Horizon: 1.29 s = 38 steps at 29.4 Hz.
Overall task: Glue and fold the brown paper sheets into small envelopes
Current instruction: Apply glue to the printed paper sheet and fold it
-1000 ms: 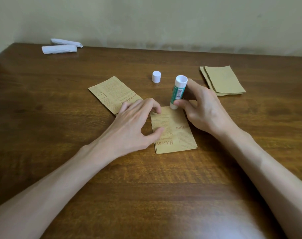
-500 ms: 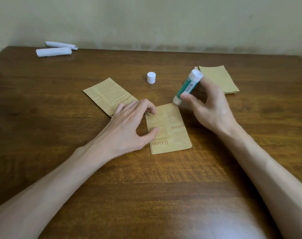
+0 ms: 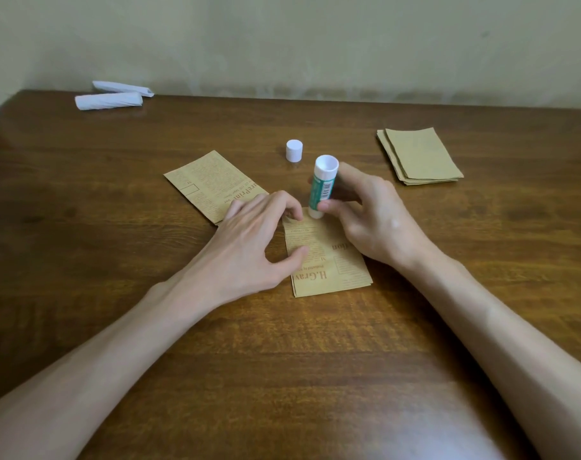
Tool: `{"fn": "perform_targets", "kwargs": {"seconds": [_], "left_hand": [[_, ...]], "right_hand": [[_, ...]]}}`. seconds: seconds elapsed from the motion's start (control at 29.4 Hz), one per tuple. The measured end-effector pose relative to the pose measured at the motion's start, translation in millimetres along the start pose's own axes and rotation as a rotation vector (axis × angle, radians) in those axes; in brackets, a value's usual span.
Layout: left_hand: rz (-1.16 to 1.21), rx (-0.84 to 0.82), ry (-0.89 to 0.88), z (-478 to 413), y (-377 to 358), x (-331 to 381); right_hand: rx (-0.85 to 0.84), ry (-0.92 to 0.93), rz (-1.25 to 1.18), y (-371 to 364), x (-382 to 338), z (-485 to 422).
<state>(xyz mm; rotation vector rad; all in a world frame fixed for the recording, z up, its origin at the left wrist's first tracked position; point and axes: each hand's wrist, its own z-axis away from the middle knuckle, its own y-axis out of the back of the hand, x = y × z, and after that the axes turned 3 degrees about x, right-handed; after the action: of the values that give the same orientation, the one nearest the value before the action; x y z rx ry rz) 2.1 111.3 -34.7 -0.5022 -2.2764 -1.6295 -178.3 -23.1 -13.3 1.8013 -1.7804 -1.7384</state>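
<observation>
In the head view, a glue stick (image 3: 322, 187) is pinched upright in the curled fingers of the right hand (image 3: 372, 224). Its tip is set on the far edge of a folded printed sheet (image 3: 335, 267), which is pressed down by the arched fingertips and thumb of the left hand (image 3: 252, 247). One printed piece (image 3: 209, 187), seemingly finished, lies beside it. A stack of plain sheets (image 3: 418, 157) lies well apart, so most of the work is judged to remain.

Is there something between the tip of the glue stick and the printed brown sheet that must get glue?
Nothing visible stands between them. The glue stick, held by the right hand, meets the far edge of the sheet. The left hand presses the sheet just beside the tip, not under it.
</observation>
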Motion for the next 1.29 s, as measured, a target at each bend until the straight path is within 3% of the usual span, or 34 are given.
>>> {"fn": "perform_targets", "kwargs": {"seconds": [0.27, 0.82, 0.92, 1.09, 1.29], "left_hand": [[0.004, -0.014, 0.009, -0.5, 0.6, 0.3], [0.009, -0.011, 0.013, 0.3, 1.6, 2.1], [0.012, -0.014, 0.015, 0.6, 1.8, 1.9], [0.016, -0.012, 0.009, 0.7, 1.3, 2.9], [0.018, -0.014, 0.009, 0.4, 2.6, 2.9]], "right_hand": [[0.052, -0.001, 0.072, 2.1, -4.4, -1.8], [-0.004, -0.152, 0.173, 21.5, 2.1, 6.2], [0.021, -0.170, 0.110, 22.9, 3.3, 8.6], [0.213, -0.219, -0.183, 31.9, 4.7, 13.1], [0.091, -0.059, -0.124, 10.8, 2.0, 9.6]]}}
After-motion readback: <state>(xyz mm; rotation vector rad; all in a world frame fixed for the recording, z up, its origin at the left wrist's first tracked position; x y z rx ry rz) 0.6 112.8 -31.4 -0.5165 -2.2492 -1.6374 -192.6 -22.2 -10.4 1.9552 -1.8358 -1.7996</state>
